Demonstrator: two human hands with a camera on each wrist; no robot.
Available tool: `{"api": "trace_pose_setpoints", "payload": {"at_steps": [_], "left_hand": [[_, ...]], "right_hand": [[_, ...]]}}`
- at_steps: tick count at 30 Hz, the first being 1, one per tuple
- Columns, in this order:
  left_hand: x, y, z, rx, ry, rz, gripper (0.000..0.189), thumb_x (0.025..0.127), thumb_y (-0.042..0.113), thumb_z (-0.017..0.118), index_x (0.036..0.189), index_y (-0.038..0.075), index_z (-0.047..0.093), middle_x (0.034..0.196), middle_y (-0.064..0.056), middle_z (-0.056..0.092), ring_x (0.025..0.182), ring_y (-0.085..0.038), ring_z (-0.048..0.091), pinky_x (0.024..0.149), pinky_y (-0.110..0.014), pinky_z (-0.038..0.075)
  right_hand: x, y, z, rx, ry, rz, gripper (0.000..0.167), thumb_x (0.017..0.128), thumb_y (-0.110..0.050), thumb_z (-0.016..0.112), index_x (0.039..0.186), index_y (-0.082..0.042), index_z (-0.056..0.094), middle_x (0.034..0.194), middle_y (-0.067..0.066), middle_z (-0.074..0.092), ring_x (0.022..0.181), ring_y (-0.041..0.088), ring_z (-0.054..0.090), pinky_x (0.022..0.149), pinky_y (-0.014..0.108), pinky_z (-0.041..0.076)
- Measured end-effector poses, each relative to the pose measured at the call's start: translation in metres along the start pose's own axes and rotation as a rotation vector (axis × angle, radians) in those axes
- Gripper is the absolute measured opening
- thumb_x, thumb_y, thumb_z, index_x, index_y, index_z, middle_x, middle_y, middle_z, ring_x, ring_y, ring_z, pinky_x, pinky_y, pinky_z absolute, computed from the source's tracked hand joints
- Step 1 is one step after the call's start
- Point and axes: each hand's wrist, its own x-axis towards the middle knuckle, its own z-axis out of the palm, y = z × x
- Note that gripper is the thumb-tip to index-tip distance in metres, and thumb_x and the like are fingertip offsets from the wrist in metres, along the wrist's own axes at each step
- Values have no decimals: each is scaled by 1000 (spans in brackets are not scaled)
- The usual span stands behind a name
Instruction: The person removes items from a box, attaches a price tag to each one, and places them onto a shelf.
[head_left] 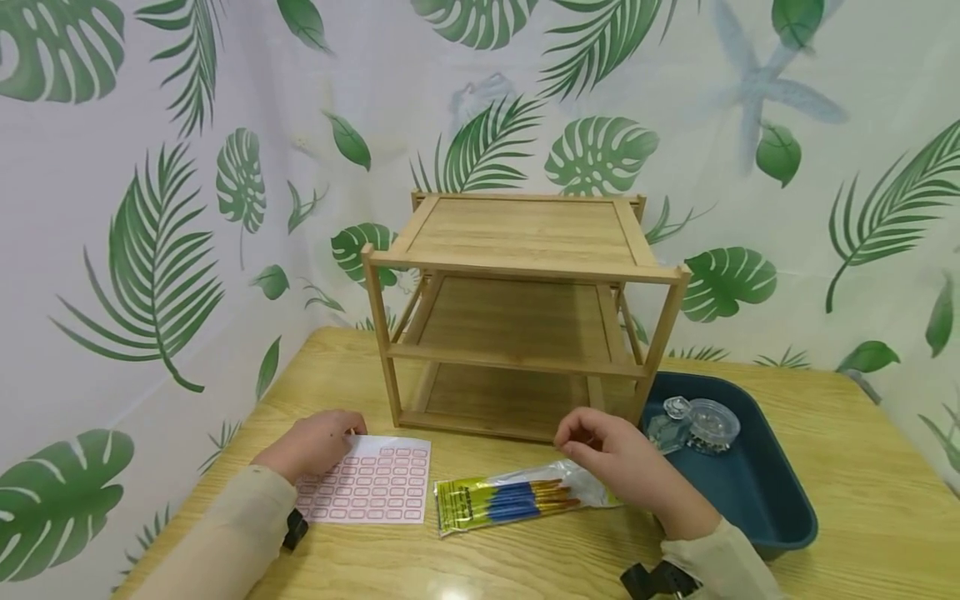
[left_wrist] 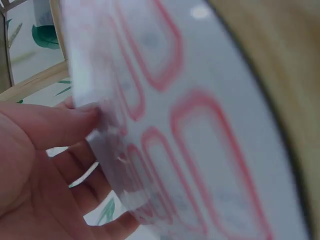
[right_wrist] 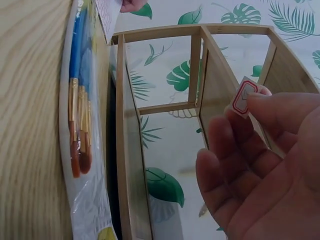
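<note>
My left hand pinches the upper left edge of a white sheet of red-bordered label stickers, thumb on the printed face in the left wrist view. Between thumb and index finger, my right hand holds one small label sticker with a red frame and a faint mark inside. Below that hand lies a clear packet of paintbrushes with blue and gold handles and a yellow-green card. The three-tier wooden shelf stands just beyond both hands.
Right of the shelf sits a dark blue bin. It holds a clear glass bottle and a round clear container of small bits. A leaf-printed curtain hangs behind the wooden table.
</note>
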Motion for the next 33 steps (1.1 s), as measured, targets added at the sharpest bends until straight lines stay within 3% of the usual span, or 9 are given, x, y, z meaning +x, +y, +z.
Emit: {"api": "trace_pose_setpoints", "payload": {"at_steps": [9,15,21,26,30,33], "left_hand": [[4,2,1,103,5,35,32,86,-2,65,111,17,68,101,-5,62,94,-28,58,86,-56,47],[2,16,5,136,87,77,34,89,12,73,122,13,65,111,-8,62,103,-31,60,93,-58,46],[-3,48,12,5,179,162,44,92,22,74,133,10,61,126,-10,62,117,-33,59,100,-52,47],[-5,81,18,-86,210,235,50,94,26,74,138,8,58,133,-7,61,124,-29,56,104,-49,45],[-7,108,25,-148,173,291,47,96,30,72,138,12,58,131,-4,62,119,-23,58,99,-45,49],[-6,127,32,-166,109,327,45,97,31,71,137,15,59,125,-1,63,110,-17,60,90,-40,53]], "right_hand": [[1,5,2,-16,-28,2,7,105,-19,59,106,-15,64,106,8,64,85,26,61,72,33,52],[3,6,2,-9,-25,33,8,104,-18,59,109,-16,65,105,7,66,87,28,62,72,33,52],[6,9,6,-23,2,69,10,102,-22,64,109,-15,66,98,6,67,85,29,62,69,33,51],[9,11,13,-13,-3,94,4,101,-17,64,100,-14,67,97,9,69,85,31,64,69,33,52],[12,15,20,-31,-13,106,6,101,-15,63,97,-14,68,96,7,70,81,29,63,68,34,52],[15,18,26,-46,-17,113,7,101,-14,63,96,-15,68,93,5,69,77,23,61,67,34,51]]}}
